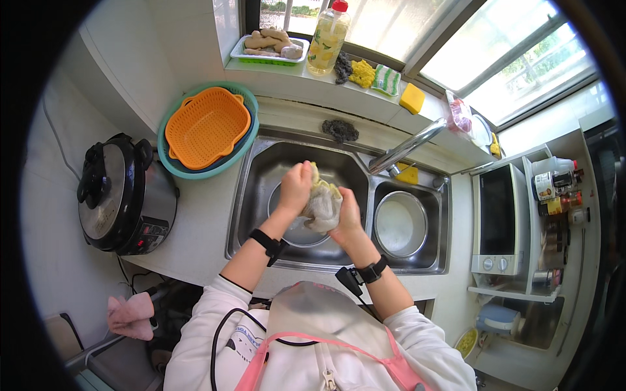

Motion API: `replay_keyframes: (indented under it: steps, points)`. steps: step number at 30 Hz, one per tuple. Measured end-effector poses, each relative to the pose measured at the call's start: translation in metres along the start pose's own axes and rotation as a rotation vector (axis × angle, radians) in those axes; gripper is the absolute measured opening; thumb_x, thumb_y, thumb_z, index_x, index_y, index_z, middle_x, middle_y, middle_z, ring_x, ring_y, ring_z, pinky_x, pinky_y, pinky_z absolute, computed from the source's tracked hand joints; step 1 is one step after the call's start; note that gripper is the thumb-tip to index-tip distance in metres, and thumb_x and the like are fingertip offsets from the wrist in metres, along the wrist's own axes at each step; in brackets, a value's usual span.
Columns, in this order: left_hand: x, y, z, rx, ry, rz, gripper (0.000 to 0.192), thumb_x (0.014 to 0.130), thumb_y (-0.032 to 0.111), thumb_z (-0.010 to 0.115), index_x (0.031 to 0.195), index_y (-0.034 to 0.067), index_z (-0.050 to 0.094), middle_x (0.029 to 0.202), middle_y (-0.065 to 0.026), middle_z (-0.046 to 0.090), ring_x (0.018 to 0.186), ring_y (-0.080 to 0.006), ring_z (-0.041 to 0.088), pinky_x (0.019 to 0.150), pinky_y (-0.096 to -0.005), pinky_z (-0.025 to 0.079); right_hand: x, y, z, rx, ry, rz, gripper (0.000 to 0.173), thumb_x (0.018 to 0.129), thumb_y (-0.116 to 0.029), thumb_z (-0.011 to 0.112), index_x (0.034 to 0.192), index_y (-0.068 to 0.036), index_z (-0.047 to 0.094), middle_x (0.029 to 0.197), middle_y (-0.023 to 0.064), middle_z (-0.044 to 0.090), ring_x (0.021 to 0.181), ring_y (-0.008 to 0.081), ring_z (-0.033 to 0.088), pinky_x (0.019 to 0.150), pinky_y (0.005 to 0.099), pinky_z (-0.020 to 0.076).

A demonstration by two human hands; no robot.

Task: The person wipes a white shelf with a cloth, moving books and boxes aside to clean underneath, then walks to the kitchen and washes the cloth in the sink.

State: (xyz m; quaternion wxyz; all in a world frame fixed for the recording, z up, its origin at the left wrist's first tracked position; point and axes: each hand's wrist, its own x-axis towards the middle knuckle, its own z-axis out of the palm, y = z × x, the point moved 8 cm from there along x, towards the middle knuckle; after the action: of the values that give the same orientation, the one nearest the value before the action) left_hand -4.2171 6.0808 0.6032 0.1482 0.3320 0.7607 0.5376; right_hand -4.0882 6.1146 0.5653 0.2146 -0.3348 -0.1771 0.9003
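Over the large left basin of a steel double sink (359,261), both hands hold a pale, yellow-tinged lump that looks like a small plucked bird (323,207). My left hand (295,189) is closed around its upper, yellowish end. Along its right side, my right hand (349,216) grips it with the fingers mostly hidden behind. Below the bird, a round metal bowl (298,237) sits in the basin, partly covered by the bird and my left arm. A second round metal pot (401,225) stands in the smaller right basin, under the chrome faucet (408,145).
An electric pressure cooker (129,195) and nested plastic baskets, an orange one (208,128) on top, stand on the left counter. On the sill are a tray of ginger (269,45), a soap bottle (328,41) and several sponges. A microwave (499,217) stands on a right-hand rack.
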Motion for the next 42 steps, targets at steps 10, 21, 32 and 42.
replay_keyframes:
  steps: [10,21,32,42]
  points:
    - [-0.028,0.047,0.018,-0.321,-0.244,0.120,0.019,0.091,0.022,0.056,0.094,0.003,0.057,0.087,-0.0073,0.061,0.077,-0.0187,0.058,0.070,-0.0310,0.046,0.020,-0.054,-0.024,-0.227,0.078,-0.401,0.020,0.097,-0.025,0.053,0.102,-0.006,0.059,0.088,0.0006,0.061,0.078,0.0092,0.059,0.068,0.0261,0.0492]
    - [-0.033,0.078,0.021,0.041,-0.059,0.374,0.030,0.084,0.032,0.059,0.069,0.006,0.053,0.069,-0.0184,0.058,0.069,-0.0395,0.059,0.058,-0.0473,0.045,0.003,-0.003,0.037,0.245,-0.645,-0.087,0.032,0.098,-0.040,0.041,0.092,-0.012,0.056,0.085,0.0015,0.060,0.076,0.0165,0.060,0.068,0.0323,0.0503]
    - [-0.001,0.019,0.012,0.136,0.072,0.190,0.035,0.092,0.029,0.050,0.069,0.003,0.054,0.068,-0.0222,0.059,0.066,-0.0418,0.058,0.057,-0.0472,0.045,0.001,-0.004,-0.004,-0.099,0.084,-0.078,0.034,0.096,-0.038,0.048,0.103,-0.007,0.059,0.097,0.0057,0.064,0.087,0.0191,0.063,0.078,0.0350,0.0518]
    - [-0.035,0.078,0.019,-0.160,-0.171,0.316,0.019,0.086,0.018,0.062,0.085,0.002,0.051,0.078,-0.0110,0.059,0.072,-0.0295,0.061,0.065,-0.0366,0.048,0.018,-0.045,-0.035,-0.267,0.087,-0.321,0.030,0.096,-0.039,0.051,0.091,-0.010,0.053,0.082,0.0006,0.055,0.070,0.0119,0.054,0.064,0.0271,0.0480]
